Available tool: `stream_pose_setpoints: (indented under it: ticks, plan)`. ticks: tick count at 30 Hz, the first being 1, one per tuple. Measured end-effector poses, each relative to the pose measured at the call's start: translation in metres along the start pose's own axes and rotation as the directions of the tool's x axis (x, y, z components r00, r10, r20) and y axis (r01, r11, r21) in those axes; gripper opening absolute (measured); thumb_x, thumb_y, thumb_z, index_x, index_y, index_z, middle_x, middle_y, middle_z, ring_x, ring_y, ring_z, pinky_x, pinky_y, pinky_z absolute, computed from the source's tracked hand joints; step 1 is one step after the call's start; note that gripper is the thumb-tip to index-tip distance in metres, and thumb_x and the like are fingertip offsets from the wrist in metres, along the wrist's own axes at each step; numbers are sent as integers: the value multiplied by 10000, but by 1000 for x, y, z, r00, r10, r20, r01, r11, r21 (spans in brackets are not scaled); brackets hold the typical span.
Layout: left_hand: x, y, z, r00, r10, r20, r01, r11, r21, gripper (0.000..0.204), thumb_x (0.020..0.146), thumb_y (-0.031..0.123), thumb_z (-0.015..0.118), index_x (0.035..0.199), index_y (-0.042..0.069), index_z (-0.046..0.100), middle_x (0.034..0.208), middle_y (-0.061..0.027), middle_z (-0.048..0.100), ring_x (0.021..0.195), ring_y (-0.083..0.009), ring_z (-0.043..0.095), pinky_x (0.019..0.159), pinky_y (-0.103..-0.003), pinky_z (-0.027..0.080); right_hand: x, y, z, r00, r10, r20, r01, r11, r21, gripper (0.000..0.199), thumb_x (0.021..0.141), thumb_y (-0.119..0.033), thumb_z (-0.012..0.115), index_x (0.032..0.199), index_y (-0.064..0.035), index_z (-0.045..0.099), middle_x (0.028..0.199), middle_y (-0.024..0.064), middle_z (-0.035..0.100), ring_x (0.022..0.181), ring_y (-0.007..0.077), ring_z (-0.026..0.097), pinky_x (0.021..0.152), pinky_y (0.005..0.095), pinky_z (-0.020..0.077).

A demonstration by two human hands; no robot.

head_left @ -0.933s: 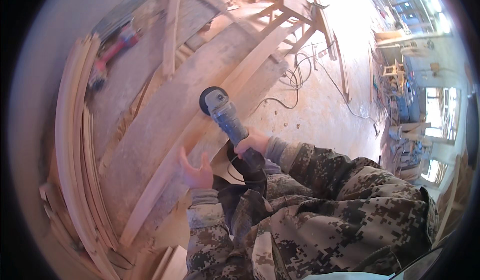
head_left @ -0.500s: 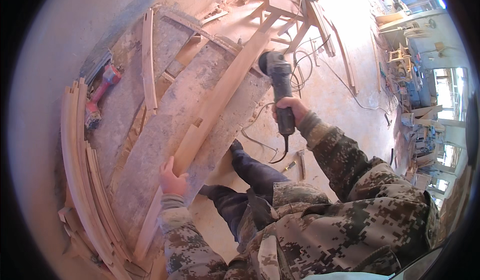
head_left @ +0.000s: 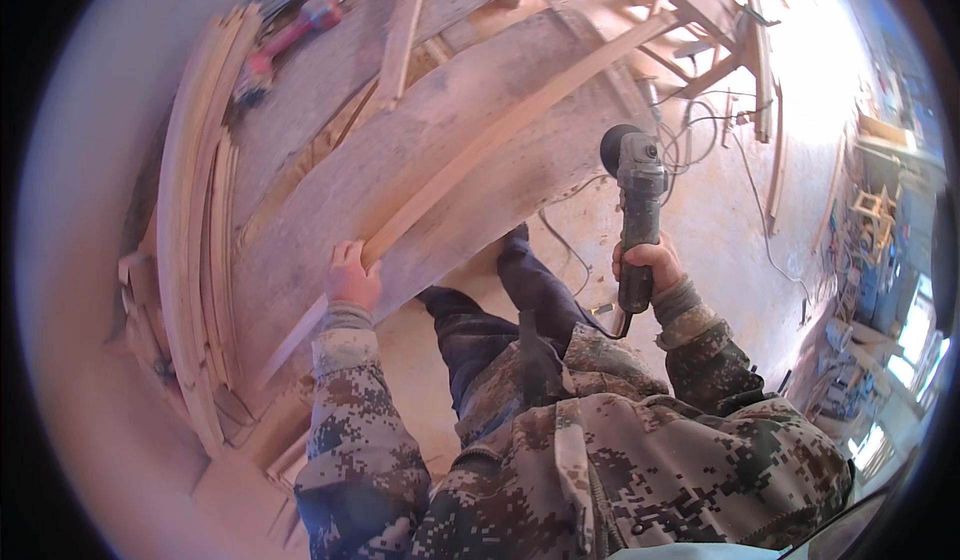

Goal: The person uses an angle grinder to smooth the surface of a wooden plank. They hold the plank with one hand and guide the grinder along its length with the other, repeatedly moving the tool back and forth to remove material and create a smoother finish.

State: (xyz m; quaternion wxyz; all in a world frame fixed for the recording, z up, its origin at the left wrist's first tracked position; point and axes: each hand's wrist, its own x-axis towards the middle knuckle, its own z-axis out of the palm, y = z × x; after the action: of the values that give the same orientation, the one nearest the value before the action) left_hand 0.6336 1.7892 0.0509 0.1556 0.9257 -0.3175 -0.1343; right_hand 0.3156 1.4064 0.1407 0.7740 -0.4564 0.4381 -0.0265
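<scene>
My right hand is wrapped round the body of a dark angle grinder, its round head pointing away from me. The grinder is held up to the right of the bench, apart from the wood. My left hand is closed round the near part of a long wooden board. That board runs slantwise across the worn grey bench top, showing a narrow face. Its far end reaches a wooden stool-like stand.
Long curved wooden strips are stacked at the left. Near them lies a red power tool. Another strip lies across the far side of the bench. Cables loop over the floor at the right. Wood pieces clutter the far right.
The view has turned, shifting the bench in the picture. The board now shows a narrower face, its notch out of sight. The grinder has moved right; both hands keep their hold.
</scene>
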Motion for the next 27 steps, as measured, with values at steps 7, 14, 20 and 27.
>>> stream_pose_setpoints:
  ticks: [7, 14, 20, 27]
  plan:
    - [3, 18, 18, 977, -43, -211, 32, 998, -59, 445, 771, 140, 814, 1190, 65, 682, 1214, -112, 670, 1117, -351, 645, 966, -475, 526, 2, -15, 56, 989, 58, 137, -29, 978, -207, 382, 669, -152, 683, 997, 33, 616, 793, 140, 686, 672, 242, 671, 636, 370, 572]
    - [-28, 99, 31, 706, -262, -658, 84, 953, -290, 463, 860, 128, 788, 1287, 7, 660, 1332, -218, 636, 1213, -418, 600, 1087, -512, 467, 10, -1, 113, 938, 173, 301, -38, 913, -406, 417, 652, -124, 707, 1031, 36, 634, 810, 127, 700, 702, 229, 684, 692, 350, 570]
    - [-70, 161, 12, 919, -278, 280, 133, -449, -883, 406, 915, 184, 822, 1223, -31, 669, 1068, -38, 702, 951, -160, 670, 904, -345, 545, 9, 24, 192, 837, 377, 396, -86, 807, -584, 408, 621, -76, 728, 1009, 29, 662, 838, 109, 709, 736, 217, 698, 707, 340, 571]
    - [-98, 84, -23, 794, -428, 432, 72, -639, -765, 214, 845, 99, 814, 1017, 20, 716, 928, -87, 743, 844, -192, 709, 800, -343, 563, 4, 77, 294, 703, 446, 554, 49, 747, -663, 377, 636, -70, 772, 989, 24, 676, 862, 80, 715, 780, 188, 701, 733, 332, 576]
